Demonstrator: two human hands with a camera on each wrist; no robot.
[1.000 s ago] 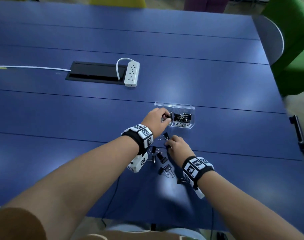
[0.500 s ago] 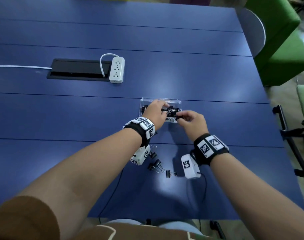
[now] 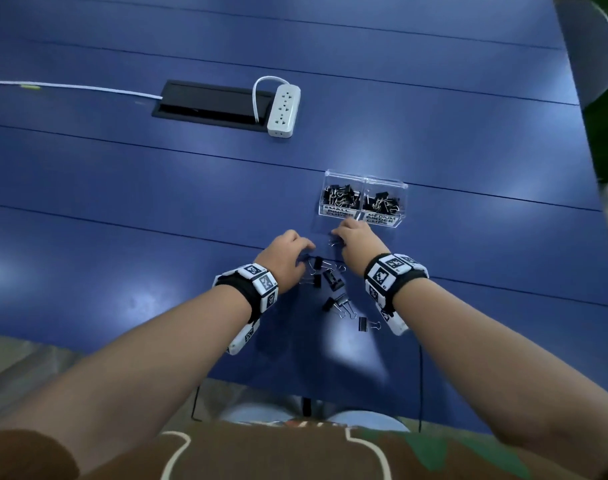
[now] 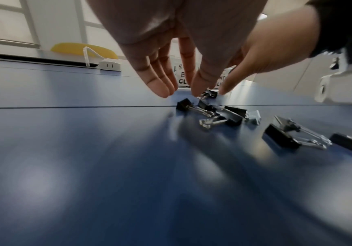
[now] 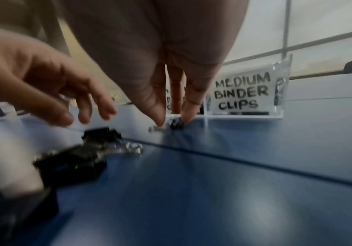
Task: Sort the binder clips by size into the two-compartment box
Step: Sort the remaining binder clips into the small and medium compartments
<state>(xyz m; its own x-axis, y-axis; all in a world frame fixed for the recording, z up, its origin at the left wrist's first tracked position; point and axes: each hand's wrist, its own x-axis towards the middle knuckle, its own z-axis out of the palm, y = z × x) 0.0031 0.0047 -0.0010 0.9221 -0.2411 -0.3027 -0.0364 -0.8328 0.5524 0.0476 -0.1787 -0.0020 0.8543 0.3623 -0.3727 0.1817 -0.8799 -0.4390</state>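
A clear two-compartment box (image 3: 382,221) stands on the blue table, labelled SMALL on its left half and MEDIUM (image 5: 244,93) on its right; both halves hold black binder clips. Several loose clips (image 3: 332,279) lie just in front of it, between my wrists. My right hand (image 5: 172,119) reaches down in front of the box and pinches a small clip (image 5: 175,125) that lies on the table, thumb on one side and fingers on the other. My left hand (image 4: 177,89) hovers with straight fingers above the nearest loose clip (image 4: 184,104) and holds nothing.
A white power strip (image 3: 283,110) and a black cable hatch (image 3: 209,105) sit farther back on the left, with a white cord running off left. The table's right edge meets a grey chair back (image 3: 593,46). More clips (image 3: 365,323) lie near the front edge.
Both hands have drawn back from the box toward me, down to the loose clips. The right hand now closes on a small clip on the table. The head view has shifted.
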